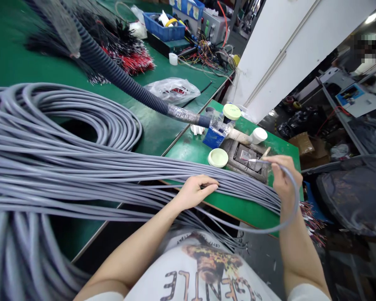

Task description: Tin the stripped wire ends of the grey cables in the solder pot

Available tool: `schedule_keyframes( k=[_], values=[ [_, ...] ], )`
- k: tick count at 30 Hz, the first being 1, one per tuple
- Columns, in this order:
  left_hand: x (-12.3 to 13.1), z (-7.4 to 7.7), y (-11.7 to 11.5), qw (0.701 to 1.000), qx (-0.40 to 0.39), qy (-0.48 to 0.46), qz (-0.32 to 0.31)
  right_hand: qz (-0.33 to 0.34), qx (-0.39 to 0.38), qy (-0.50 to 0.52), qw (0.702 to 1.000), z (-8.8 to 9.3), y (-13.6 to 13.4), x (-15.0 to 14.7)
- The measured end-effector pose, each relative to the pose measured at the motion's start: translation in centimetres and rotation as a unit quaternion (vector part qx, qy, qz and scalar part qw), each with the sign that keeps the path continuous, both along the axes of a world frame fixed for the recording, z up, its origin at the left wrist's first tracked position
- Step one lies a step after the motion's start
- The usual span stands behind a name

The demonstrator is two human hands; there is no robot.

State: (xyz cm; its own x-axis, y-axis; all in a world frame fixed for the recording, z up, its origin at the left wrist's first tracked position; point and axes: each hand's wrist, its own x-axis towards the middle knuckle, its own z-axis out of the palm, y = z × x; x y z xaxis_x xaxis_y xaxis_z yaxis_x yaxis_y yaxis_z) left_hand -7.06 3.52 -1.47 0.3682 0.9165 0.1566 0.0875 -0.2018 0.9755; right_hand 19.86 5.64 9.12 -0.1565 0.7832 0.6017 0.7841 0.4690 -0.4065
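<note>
R hand (pixel 285 177) pinches smooth gray cable (pixel 263 230), curved in a loop.
L hand (pixel 196 190) on bundle (pixel 238 184) of round strands, thumb & fingers apart; cable tip (pixel 253 161) above grimy sq. tray (pixel 246 170).

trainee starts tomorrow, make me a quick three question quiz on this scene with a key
1. Multiple choice: what holds the end of the single looped gray cable?
a) the left hand
b) the right hand
c) neither hand

2. True or false: a yellow ring lies in a blue bin.

3. Fill in: the bench that bears the white tub has a ____ top (colour).

Key: 1 b; 2 true; 3 green.
</note>
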Motion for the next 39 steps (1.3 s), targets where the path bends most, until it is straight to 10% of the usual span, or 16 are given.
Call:
schedule_keyframes(
  k=[10,26,39],
  values=[
    [3.7,0.1,-2.5,0.932,-0.261,-0.233,-0.092,0.259,-0.058,-0.227,0.937,-2.5,-10.2,-3.0],
    [3.7,-0.7,-4.2,0.944,-0.197,-0.217,-0.153,0.168,-0.151,-0.034,0.974,-6.2,-13.5,-4.1],
    [3.8,-0.6,-5.0,0.949,-0.205,-0.205,-0.124,0.120,-0.136,-0.064,0.981,-7.1,-14.4,-5.1]
  ],
)
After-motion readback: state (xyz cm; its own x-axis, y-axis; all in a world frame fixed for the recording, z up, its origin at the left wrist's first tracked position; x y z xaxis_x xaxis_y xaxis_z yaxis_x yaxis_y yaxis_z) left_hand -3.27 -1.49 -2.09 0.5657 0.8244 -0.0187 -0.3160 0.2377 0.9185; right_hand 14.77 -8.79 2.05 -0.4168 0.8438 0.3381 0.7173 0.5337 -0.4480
